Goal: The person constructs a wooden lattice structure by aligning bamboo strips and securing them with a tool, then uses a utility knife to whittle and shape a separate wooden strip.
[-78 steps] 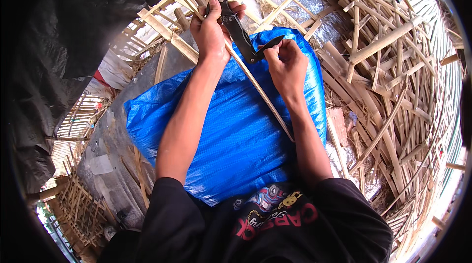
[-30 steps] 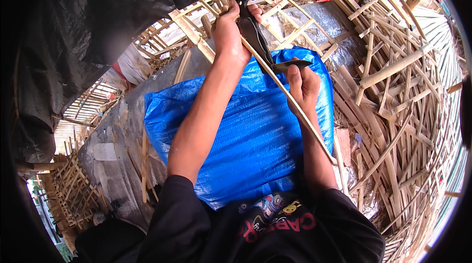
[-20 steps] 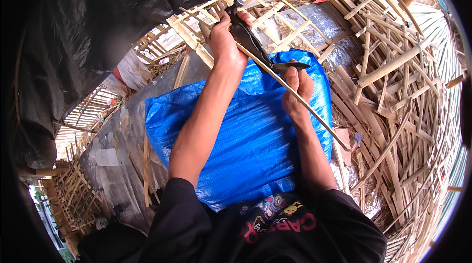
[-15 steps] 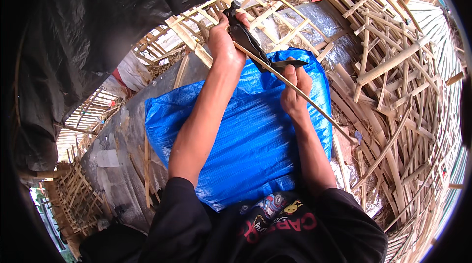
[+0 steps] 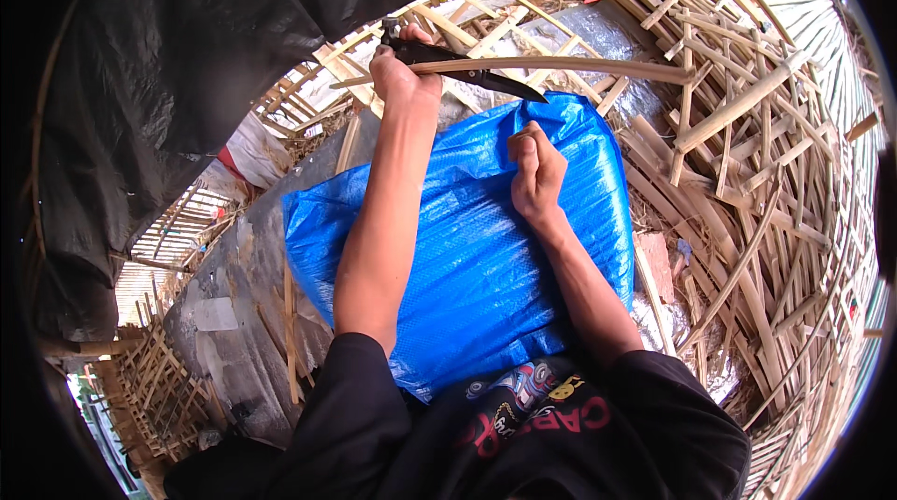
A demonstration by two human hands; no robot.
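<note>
My left hand (image 5: 404, 75) is closed at the far side of my lap, around a knife (image 5: 467, 73) with a black handle and a dark pointed blade. A long thin bamboo strip (image 5: 579, 64) runs through the same grip and out to the right, crossing over the knife. Nearer to me, my right hand (image 5: 539, 178) makes a fist with the thumb on top, below the blade tip and apart from it. Whatever may be inside that fist is hidden. Under both forearms a blue woven plastic sheet (image 5: 467, 257) covers my lap.
A heap of split bamboo (image 5: 747, 173) fills the right side. Woven bamboo lattice (image 5: 467, 28) lies ahead, with more lattice (image 5: 159, 378) at the lower left. Black plastic sheeting (image 5: 177, 61) hangs at the upper left, and a grey sheet (image 5: 224, 341) lies to my left.
My left hand has moved a little left, and the strip has swung from slanting down rightward to nearly level. My right hand has come away from the blade, toward me and slightly left.
</note>
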